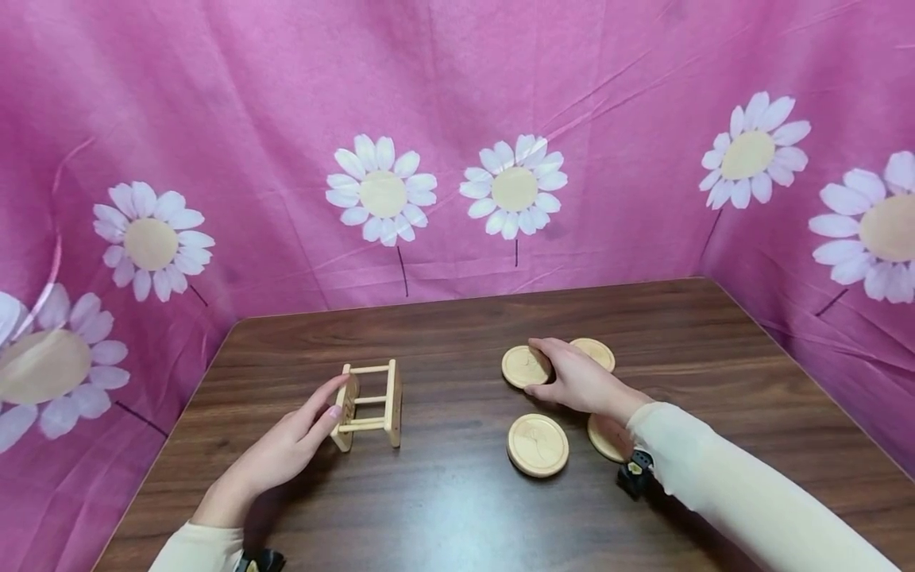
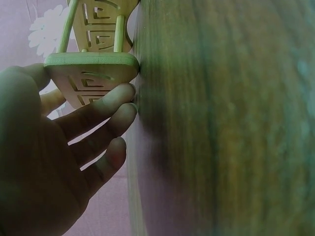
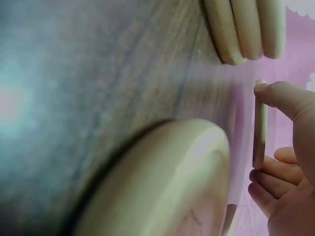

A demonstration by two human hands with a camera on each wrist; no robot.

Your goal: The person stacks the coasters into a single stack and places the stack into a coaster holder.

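My left hand (image 1: 282, 449) holds a small pale wooden rack (image 1: 393, 401) by its near side panel, thumb and index finger at the panel's edges. In the left wrist view the other fingers (image 2: 106, 101) lie loosely beside the cut-out panel. The rack stands on the table, its thin rods joining two side panels. At the right, my right hand (image 1: 582, 381) pinches a round wooden coaster (image 1: 524, 367) by its rim. Seen edge-on in the right wrist view, this coaster (image 3: 260, 128) sits between thumb and fingertips, parallel to the tabletop.
A stack of coasters (image 1: 538, 445) lies nearer me on the brown wooden table (image 1: 443, 342). Another coaster (image 1: 596, 352) shows behind my right hand, and one more (image 1: 606, 438) is partly under that wrist. A pink daisy-print cloth (image 1: 443, 95) hangs around the table.
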